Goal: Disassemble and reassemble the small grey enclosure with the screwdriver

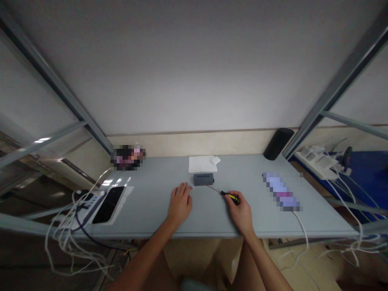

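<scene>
Apparently early: the right hand (241, 210) grips a screwdriver (226, 195), tip at the small grey box (203, 179) mid-table (151, 182). The left hand (180, 202) rests beside it, fingers open. The box looks unopened.

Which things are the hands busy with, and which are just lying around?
In use: screwdriver in the right hand, its tip at the grey box; left hand flat on the table by the box.
Lying about: white sheet, black cylinder, phone, power strip, cables.
</scene>
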A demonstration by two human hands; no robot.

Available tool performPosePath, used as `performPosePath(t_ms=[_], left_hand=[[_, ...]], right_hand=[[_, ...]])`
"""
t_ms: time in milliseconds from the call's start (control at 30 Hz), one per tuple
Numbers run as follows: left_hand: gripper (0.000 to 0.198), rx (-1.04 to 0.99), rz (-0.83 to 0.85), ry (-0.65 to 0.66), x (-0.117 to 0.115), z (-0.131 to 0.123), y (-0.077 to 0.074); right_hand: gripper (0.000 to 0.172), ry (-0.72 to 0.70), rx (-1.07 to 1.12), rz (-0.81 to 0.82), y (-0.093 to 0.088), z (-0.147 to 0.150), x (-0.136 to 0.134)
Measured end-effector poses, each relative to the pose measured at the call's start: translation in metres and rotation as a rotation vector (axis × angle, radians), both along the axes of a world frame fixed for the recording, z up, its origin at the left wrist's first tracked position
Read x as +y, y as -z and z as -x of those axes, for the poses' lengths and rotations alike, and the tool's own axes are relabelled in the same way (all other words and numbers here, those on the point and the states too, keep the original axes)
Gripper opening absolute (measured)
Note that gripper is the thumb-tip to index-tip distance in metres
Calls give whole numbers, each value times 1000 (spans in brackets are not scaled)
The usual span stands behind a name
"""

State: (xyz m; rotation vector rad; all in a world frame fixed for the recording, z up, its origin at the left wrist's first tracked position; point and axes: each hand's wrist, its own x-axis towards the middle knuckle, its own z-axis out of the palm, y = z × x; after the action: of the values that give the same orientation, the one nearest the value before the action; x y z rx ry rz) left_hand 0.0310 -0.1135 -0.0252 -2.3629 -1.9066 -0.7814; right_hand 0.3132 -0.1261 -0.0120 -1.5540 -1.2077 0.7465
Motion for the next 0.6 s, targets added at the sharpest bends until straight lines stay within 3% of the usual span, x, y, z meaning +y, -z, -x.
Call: performPosePath(t_ms=[233, 600], left_hand=[[43, -2, 8, 10, -1, 1, -3], [42, -28, -12, -3, 1, 0, 2]], right_hand=[[47, -5, 17, 13, 2, -3, 6], [56, -6, 71, 77, -4, -7, 14]])
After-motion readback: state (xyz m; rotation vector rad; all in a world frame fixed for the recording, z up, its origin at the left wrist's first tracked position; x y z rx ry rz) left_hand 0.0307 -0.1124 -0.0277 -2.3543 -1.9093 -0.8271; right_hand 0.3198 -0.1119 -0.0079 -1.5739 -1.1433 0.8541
